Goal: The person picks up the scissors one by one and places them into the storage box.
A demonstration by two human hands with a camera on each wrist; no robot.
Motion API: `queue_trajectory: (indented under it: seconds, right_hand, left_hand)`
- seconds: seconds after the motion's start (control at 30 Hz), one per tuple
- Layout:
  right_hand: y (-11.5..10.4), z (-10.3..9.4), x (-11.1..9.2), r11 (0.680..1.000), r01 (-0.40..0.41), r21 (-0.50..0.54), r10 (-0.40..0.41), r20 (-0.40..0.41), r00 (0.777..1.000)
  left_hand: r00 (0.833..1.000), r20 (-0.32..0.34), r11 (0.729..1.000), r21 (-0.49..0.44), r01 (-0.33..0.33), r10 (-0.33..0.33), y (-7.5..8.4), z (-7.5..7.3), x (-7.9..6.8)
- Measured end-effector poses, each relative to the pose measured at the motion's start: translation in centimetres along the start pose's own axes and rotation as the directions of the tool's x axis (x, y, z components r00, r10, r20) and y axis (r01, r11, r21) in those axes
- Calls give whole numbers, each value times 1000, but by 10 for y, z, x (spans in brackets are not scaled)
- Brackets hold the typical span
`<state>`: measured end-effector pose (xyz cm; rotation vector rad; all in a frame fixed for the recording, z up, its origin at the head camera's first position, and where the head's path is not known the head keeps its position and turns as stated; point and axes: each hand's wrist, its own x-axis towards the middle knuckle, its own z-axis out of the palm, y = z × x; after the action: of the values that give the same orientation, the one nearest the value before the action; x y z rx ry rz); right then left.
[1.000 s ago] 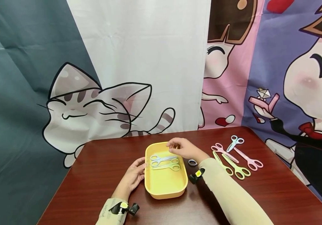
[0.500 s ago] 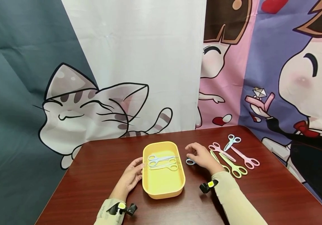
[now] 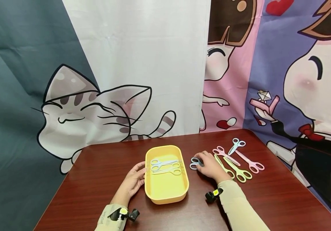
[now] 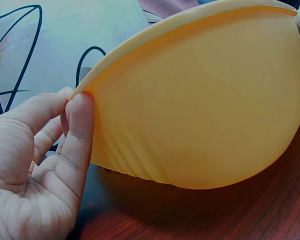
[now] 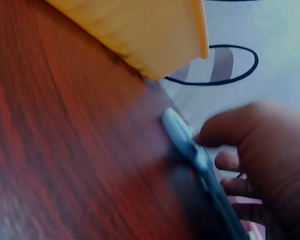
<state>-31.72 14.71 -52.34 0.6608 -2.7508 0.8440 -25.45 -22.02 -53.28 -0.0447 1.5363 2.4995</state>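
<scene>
My left hand [image 3: 133,180] rests against the left side of a yellow tray [image 3: 166,189]. In the left wrist view its fingertips touch the outer wall just under the rim. Inside the tray lie blue scissors [image 3: 156,166] and yellow-green scissors [image 3: 177,171]. To the right, my right hand [image 3: 210,165] is low over another pair of blue scissors [image 3: 194,166], partly covering them. In the right wrist view the thumb [image 5: 215,132] meets the scissors near the handles, and the other fingertips come down from above. That view is blurred, and no firm grip shows.
Several more scissors lie to the right: light blue [image 3: 237,142], pink [image 3: 223,152], another pink [image 3: 255,166], and yellow-green [image 3: 241,175]. The dark red table [image 3: 110,166] ends at a printed cloth backdrop [image 3: 165,73].
My right hand has moved from above the tray to the right and down to the blue scissors on the table. The left hand keeps its place at the tray.
</scene>
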Motion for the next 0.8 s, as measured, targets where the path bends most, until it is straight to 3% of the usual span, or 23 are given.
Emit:
queue_trajectory:
  seconds: [0.27,0.43,0.8]
  right_hand:
    - [8,5,-4,997,29,-73,-30,-14,999]
    - [10,6,-5,994,2,-113,-4,-17,1000]
    - [13,8,0,994,10,-113,-11,-9,1000]
  left_hand:
    - [1000,17,1000,-1,0,0,0,-1,0]
    - [999,35,1000,-10,-10,10,-1,2,-1]
    - [1000,11,1000,-3,-2,2,3,2,0]
